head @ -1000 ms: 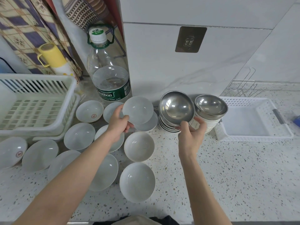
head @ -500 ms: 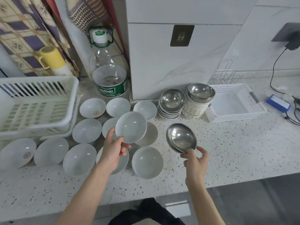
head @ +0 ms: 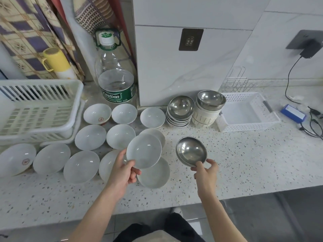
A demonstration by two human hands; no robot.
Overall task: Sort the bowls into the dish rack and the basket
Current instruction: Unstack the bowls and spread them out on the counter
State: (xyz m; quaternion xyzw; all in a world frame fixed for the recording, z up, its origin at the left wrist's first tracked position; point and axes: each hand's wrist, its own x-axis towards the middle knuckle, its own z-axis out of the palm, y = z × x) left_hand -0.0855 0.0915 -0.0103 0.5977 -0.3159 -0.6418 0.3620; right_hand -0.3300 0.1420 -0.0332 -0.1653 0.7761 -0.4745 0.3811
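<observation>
Both bowls lifted nearer you: left hand grips white bowl, right hand pinches steel bowl. Dish rack, basket empty; all remain.

A speckled stone counter carries everything. At nine o'clock stands a white dish rack, with white bowls spread beside it toward the centre. A big water bottle stands at eleven o'clock. Stacked steel bowls sit at one o'clock, a white basket at two, a blue box at three.
</observation>
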